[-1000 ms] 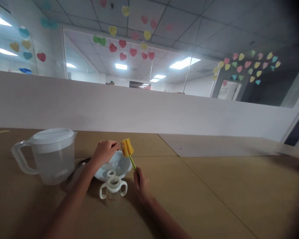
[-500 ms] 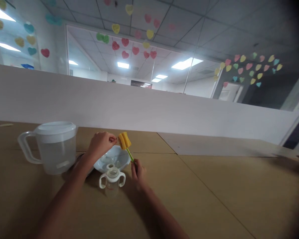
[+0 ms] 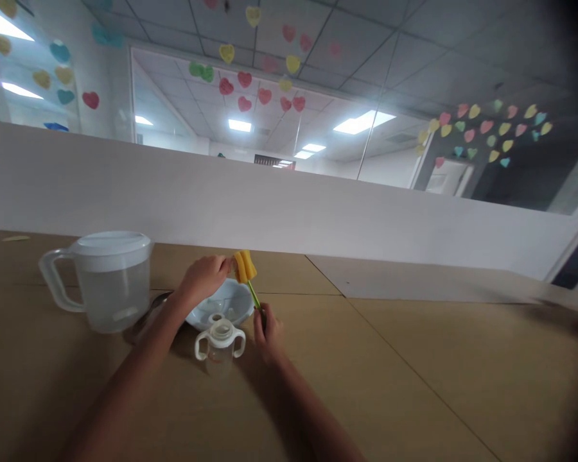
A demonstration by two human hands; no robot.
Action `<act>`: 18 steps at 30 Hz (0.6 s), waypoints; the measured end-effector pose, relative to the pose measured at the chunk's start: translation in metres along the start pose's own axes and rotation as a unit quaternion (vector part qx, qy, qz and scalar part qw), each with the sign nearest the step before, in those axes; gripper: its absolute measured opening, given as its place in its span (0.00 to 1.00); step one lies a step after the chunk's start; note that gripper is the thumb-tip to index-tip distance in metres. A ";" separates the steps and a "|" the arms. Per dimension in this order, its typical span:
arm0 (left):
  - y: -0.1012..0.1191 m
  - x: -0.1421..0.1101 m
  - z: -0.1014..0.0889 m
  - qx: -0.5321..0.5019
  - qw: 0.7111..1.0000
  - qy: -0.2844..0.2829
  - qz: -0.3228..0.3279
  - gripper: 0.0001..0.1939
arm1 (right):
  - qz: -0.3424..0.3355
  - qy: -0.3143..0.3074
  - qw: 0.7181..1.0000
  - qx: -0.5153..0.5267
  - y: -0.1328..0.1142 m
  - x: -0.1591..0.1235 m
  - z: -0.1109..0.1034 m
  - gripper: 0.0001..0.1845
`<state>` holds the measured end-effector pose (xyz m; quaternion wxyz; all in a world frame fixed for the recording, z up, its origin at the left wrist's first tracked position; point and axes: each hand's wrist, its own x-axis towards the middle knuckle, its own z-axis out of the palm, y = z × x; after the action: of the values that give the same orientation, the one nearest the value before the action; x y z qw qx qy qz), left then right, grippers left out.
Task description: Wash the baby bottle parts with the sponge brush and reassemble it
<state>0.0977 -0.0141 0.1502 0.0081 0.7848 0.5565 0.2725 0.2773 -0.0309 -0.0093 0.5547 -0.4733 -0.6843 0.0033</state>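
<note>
My right hand (image 3: 268, 330) is closed round the green handle of a sponge bottle brush (image 3: 245, 266), whose yellow head points up. Close against the sponge, the fingers of my left hand (image 3: 207, 277) are pinched together. A small, pale, see-through piece seems to be in them, too small to name. Below both hands sits a white bowl (image 3: 243, 301) with clear pieces in it. In front of the bowl, a clear baby bottle (image 3: 220, 350) with a white two-handled collar stands upright and uncapped.
A lidded plastic pitcher (image 3: 118, 282) holding clear liquid stands at the left. Partly behind my left forearm lies a dark, round dish (image 3: 158, 307). The brown tabletop (image 3: 366, 385) runs back to a white low wall (image 3: 270, 208) with glass above.
My left hand has moved slightly right and up, keeping to the sponge head. The brush has shifted a little the same way. The view has tilted slightly; bottle and bowl stand as before.
</note>
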 end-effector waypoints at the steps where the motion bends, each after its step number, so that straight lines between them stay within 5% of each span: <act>1: -0.001 0.000 0.001 -0.008 1.000 0.003 0.005 0.21 | 0.002 0.002 1.000 -0.001 0.000 0.000 -0.001 0.22; 8: -0.010 0.002 0.000 -0.084 0.995 0.047 0.013 0.08 | 0.021 -0.001 0.999 0.030 -0.009 0.004 -0.010 0.18; 14: -0.013 0.005 -0.003 -0.193 0.967 0.168 0.006 0.09 | 0.048 0.033 0.996 0.066 -0.012 0.005 -0.010 0.18; 18: -0.019 0.010 0.002 -0.292 0.941 0.173 0.004 0.15 | 0.070 0.064 0.992 0.088 -0.013 0.005 -0.009 0.18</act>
<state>0.0844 0.0023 0.1469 0.1391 0.6911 0.4424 0.5544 0.2760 -0.0397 0.0050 0.6350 -0.4690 -0.6096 0.0721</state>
